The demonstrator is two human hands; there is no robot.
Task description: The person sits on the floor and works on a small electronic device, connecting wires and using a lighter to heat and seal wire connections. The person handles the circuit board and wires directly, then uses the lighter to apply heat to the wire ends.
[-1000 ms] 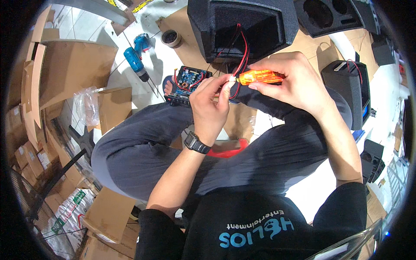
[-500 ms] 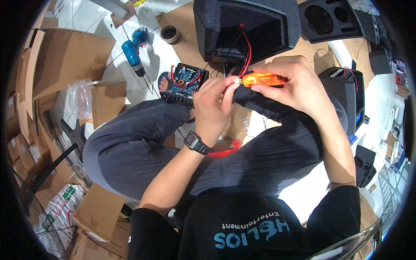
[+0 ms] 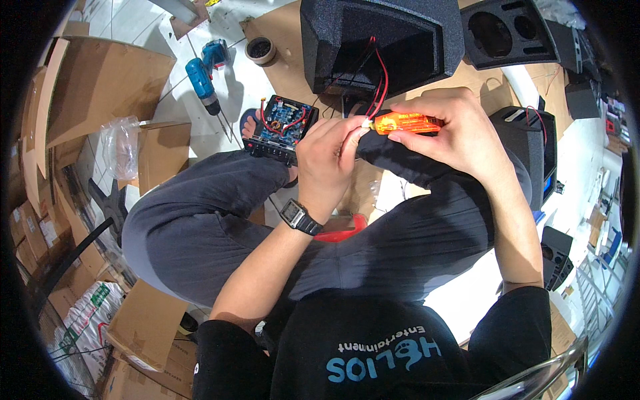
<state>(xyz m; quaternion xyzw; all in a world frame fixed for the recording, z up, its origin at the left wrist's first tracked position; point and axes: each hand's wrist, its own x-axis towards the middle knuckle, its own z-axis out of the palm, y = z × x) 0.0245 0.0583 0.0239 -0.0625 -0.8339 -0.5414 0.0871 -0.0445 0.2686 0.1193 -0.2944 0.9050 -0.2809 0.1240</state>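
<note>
Between the thumb and fingertips of my left hand [image 3: 327,153] is a small white plug [image 3: 366,124]. A pair of red and black wires [image 3: 383,73] runs down to it from inside the black speaker box [image 3: 383,63]. My right hand [image 3: 460,130] grips an orange-red glue tube [image 3: 408,124], with its narrow tip pointing left at the plug. Whether the tip touches the plug is too small to tell. Beside my left hand rests an amplifier module [image 3: 283,127] with a blue circuit board, short red wires and a row of knobs.
A blue cordless drill [image 3: 202,83] lies on the tiles at far left, near a small round pot [image 3: 260,51]. Cardboard boxes [image 3: 100,87] crowd the left side. A black speaker front panel [image 3: 510,30] and another speaker box [image 3: 527,157] stand at right.
The glue tube has rolled slightly in my right hand, showing a different side of its label. Both hands stay in nearly the same place, and the view has shifted a little.
</note>
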